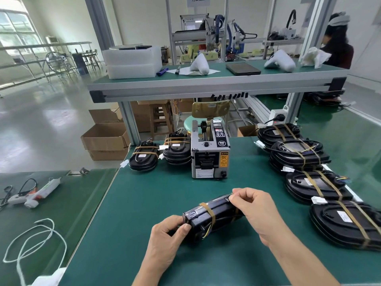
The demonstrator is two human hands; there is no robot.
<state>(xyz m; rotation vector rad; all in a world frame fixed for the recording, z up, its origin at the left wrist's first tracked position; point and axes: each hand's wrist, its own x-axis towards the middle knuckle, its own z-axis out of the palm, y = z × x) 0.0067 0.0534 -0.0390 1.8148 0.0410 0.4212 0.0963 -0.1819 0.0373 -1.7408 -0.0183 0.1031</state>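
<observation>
The person holds a black bundle [208,219] just above the green table [154,203], at 6 o'clock from the middle of the table. The bundle is tilted, and its far end points to about 2 o'clock. A tan rubber band [209,213] goes around it, and some coloured wires [208,229] poke out of its side.

The left hand [167,240] is at the near end of the bundle, at 8 o'clock from its middle. Its fingers and thumb are curled around that end and grip it. The right hand [257,211] is at the far end, at 2 o'clock. Its thumb and first finger are pressed together in a pinch on the top corner of the bundle. It is too small to tell if they pinch a band or a bit of tape there.

A grey tape machine [210,153] stands on the table at 12 o'clock from the bundle, well apart from it. Two small black stacks [144,159] sit beside the machine at 11 o'clock. A row of bigger black stacks [315,188] with tan bands lies along the table edge from 1 o'clock to 3 o'clock.

On the next table, a white glue gun [35,195] lies at 9 o'clock and a white cord [31,240] curls at 8 o'clock. Brown boxes [105,139] sit on the floor at 10 o'clock.
</observation>
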